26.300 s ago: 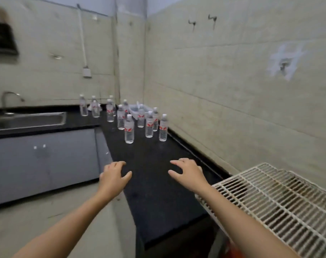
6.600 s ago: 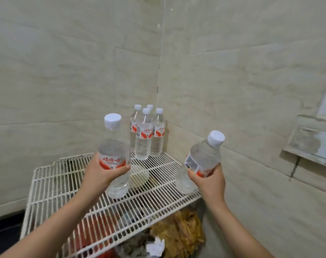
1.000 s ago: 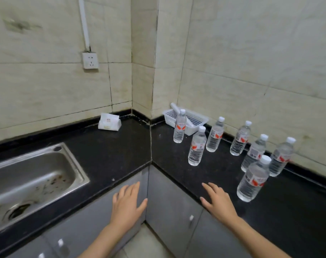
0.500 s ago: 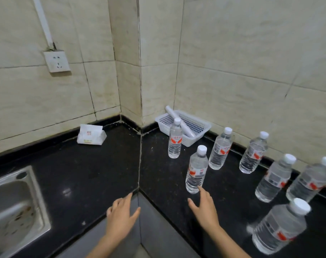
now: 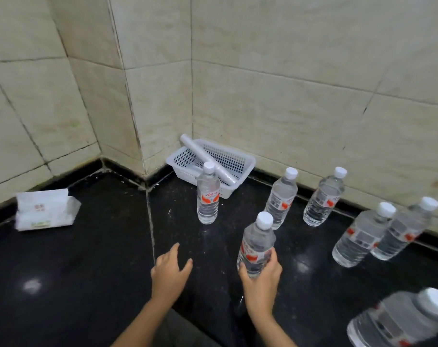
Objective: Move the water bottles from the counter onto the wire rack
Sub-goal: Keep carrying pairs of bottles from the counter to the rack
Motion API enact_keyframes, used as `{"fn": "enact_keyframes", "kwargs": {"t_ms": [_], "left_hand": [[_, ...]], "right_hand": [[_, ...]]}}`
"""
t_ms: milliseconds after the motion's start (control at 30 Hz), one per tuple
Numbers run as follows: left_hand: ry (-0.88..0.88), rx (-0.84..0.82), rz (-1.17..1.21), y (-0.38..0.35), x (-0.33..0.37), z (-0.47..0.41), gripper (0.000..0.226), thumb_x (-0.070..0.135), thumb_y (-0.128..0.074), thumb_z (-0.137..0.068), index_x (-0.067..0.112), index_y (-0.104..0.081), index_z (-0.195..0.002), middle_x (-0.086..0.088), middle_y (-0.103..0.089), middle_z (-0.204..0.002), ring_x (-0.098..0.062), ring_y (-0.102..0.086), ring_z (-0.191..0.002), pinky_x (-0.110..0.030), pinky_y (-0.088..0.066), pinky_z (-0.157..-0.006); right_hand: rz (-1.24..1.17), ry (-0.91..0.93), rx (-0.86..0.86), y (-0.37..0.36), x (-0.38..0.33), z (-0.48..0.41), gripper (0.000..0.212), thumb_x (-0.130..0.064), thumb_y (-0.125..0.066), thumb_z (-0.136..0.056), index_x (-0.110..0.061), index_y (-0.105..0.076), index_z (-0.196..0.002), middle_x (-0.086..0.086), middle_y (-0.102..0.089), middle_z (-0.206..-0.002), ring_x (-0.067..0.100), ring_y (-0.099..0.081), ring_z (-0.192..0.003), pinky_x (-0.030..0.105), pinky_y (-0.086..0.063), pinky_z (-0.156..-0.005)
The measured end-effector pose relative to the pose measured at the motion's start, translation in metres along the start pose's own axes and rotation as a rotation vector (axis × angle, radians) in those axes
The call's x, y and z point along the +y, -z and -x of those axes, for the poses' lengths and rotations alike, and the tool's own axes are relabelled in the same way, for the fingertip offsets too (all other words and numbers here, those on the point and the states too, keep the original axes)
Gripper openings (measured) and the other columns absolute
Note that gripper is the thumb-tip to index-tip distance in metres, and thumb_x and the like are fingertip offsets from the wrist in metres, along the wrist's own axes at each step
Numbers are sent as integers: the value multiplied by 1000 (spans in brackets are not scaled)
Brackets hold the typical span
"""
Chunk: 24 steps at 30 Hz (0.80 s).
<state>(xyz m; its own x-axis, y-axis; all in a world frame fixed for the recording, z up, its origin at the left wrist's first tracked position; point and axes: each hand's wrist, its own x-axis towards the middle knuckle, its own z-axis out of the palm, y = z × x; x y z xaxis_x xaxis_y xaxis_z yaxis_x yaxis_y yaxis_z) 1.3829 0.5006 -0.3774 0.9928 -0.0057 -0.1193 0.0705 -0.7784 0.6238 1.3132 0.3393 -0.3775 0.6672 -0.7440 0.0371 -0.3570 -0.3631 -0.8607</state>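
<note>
Several clear water bottles with white caps and red labels stand on the black counter [image 5: 87, 271]. My right hand [image 5: 261, 276] wraps around the lower part of the nearest bottle [image 5: 256, 242], which stands upright on the counter. My left hand [image 5: 171, 271] hovers open over the counter, below and left of a bottle [image 5: 207, 196] by the basket. More bottles stand along the right wall, one [image 5: 280, 199] behind the held one, another [image 5: 324, 197] further right. The wire rack is out of view.
A white perforated basket [image 5: 240, 162] with a white roll in it sits in the tiled corner. A white tissue pack [image 5: 45, 210] lies at the left by the wall. A blurred bottle [image 5: 398, 321] stands at the lower right corner.
I have come closer to the corner. My right hand has reached forward and closed around the nearest bottle. My left hand has moved forward over the counter.
</note>
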Motion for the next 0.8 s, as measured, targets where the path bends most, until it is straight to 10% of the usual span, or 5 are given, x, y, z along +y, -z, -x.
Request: {"fn": "enact_keyframes", "kwargs": {"t_ms": [300, 800], "left_hand": [[-132, -110, 202, -1, 30, -104, 65, 26, -61, -84, 9, -30, -140, -13, -50, -135, -29, -43, -124, -45, -33, -103], [-198, -216, 520, -27, 66, -186, 83, 17, -83, -60, 13, -38, -130, -14, -52, -130, -32, -51, -118, -46, -44, -97]], "right_hand": [[-137, -187, 180, -36, -9, -40, 98, -29, -84, -46, -26, -36, -131, 6, -56, -123, 27, -55, -112, 48, -44, -96], [-183, -348, 147, -21, -15, -67, 66, 2, -82, -57, -31, -40, -95, -6, -60, -91, 11, -61, -83, 33, -49, -80]]}}
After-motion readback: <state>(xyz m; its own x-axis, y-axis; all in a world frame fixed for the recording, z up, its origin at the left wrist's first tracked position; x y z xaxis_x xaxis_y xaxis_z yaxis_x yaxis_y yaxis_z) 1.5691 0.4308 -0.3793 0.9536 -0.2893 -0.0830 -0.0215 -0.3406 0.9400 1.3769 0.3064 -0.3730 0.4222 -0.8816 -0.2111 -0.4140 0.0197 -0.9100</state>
